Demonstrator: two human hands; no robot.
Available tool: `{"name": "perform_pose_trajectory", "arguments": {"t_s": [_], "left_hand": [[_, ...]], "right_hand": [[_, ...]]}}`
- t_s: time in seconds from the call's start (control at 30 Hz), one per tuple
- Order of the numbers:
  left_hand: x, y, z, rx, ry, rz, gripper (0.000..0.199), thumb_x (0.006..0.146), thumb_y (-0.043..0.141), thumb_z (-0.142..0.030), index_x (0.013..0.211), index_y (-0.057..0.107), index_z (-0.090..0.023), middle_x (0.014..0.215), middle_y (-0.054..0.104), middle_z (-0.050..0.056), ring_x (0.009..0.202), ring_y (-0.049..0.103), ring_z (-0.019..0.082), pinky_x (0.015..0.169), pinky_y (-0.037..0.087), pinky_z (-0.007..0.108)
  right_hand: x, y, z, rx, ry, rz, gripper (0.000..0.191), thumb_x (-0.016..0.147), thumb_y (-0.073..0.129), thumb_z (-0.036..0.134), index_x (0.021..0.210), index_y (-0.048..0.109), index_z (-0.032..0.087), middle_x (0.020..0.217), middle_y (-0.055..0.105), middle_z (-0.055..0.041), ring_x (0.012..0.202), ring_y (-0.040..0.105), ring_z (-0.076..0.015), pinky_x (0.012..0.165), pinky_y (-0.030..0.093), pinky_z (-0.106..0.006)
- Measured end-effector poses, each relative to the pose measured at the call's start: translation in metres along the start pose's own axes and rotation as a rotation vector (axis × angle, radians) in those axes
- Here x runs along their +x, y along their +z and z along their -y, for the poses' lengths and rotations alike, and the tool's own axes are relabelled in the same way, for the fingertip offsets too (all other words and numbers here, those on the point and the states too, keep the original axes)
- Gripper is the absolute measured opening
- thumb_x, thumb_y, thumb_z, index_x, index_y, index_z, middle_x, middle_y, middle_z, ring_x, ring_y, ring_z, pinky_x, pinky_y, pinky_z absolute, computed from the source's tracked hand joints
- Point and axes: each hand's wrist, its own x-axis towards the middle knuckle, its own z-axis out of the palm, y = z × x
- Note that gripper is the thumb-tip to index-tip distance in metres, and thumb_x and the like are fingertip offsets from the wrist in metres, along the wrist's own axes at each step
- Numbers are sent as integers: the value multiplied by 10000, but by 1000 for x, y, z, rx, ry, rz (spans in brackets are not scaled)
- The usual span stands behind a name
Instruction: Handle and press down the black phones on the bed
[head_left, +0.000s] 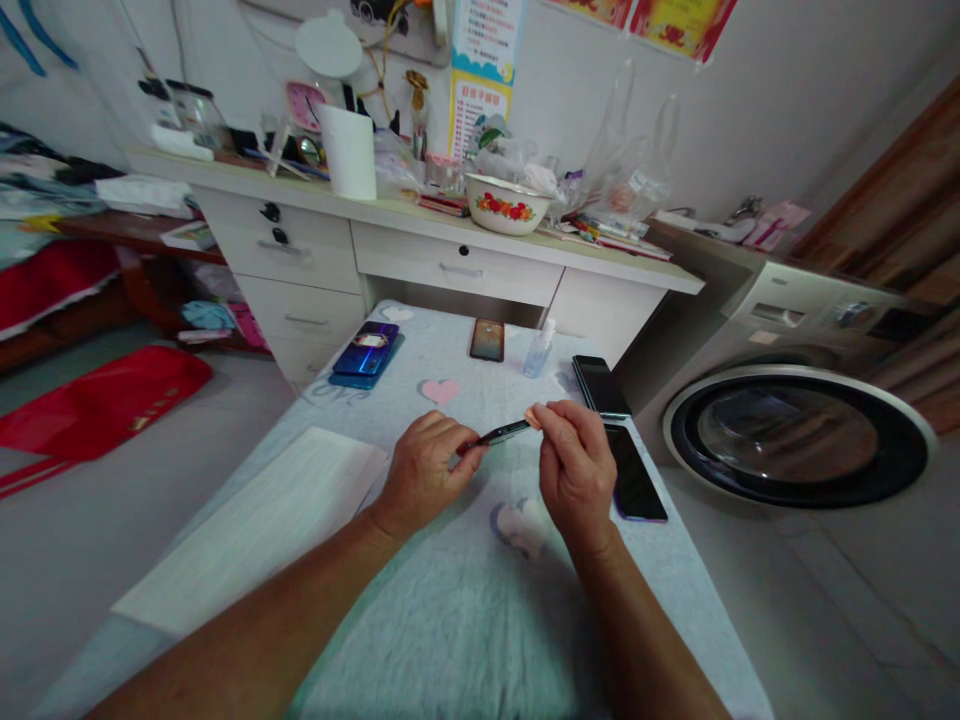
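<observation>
My left hand (431, 460) pinches one end of a dark smartphone (504, 432), which is held nearly edge-on above the cloth-covered table (450, 620). At the phone's other end my right hand (576, 465) is closed, thumb and fingers pressed together. A small orange-tinted bit (532, 418) shows at its fingertips, too small to name. Just beyond my right hand lie a black-screened phone (637, 475) and a stack of dark phones (602, 386). A clear spray bottle (539, 350) stands upright farther back, beside a brown phone (487, 340).
Blue phones (367, 350) lie stacked at the table's far left. A pale flat board (259, 530) rests along the left side. Behind stands a white drawer desk (457, 262) bearing a flowered bowl (508, 204) and a paper roll (349, 152). A washing machine (795, 400) is at right.
</observation>
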Motion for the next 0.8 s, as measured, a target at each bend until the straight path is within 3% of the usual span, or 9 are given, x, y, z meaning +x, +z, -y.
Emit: {"name": "perform_pose_trajectory", "arguments": {"t_s": [0.23,0.57,0.8], "left_hand": [[1,-1,0,-8,-10,-1,128,849,588,-233,746,635,-175,685,607,24,705,528,183,645,408,314],[0,-1,2,-20,10,-4,178,883,561,-303,783,639,-179,704,615,33,715,529,187,651,412,319],[1,-2,2,-25,14,-1,169,882,556,-292,792,648,-181,704,616,36,713,531,188,652,417,322]], "right_hand": [[-1,0,0,-24,34,-24,395,859,524,42,1182,635,241,1058,600,-85,986,584,-186,855,512,-353],[-5,8,16,42,-10,18,426,883,530,84,1270,578,256,1115,591,-97,1022,584,-197,855,521,-360],[-5,7,14,64,-39,41,474,868,537,63,1300,559,259,1125,594,-99,1021,589,-197,847,527,-350]]}}
